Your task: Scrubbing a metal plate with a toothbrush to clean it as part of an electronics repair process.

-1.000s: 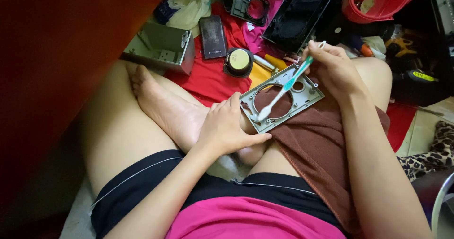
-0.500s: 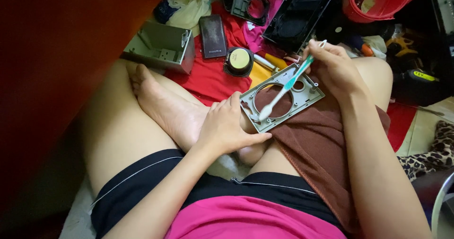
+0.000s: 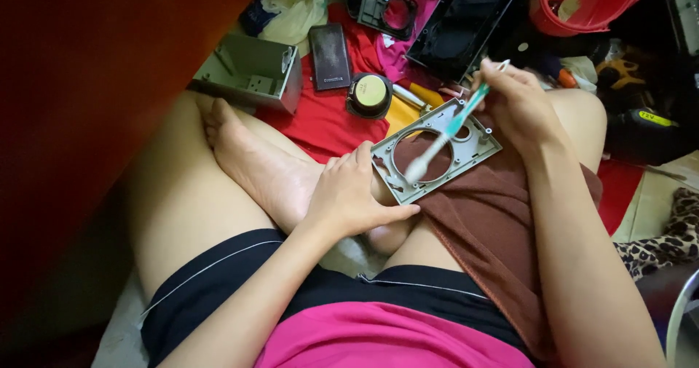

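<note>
Brushing a grey frame plate held across my lap

My left hand (image 3: pixel 349 197) pinches the near corner of the grey frame plate (image 3: pixel 437 149), fingers clamped on its edge; my right hand (image 3: pixel 520 102) has its fingers closed round the toothbrush (image 3: pixel 444 139), bristles inside the round cut-out; the plate rests on a brown cloth (image 3: pixel 488 222) over my thigh, between both sets of fingers; I judge it light, stiff and thin, likely to crack if flexed, so best gripped by the rim; beyond my fingertips lie a small round speaker (image 3: pixel 369 93), a dark phone (image 3: pixel 330 46), a grey metal box (image 3: pixel 251 73) and a red basket (image 3: pixel 582 4); nothing blocks the brush.
</note>
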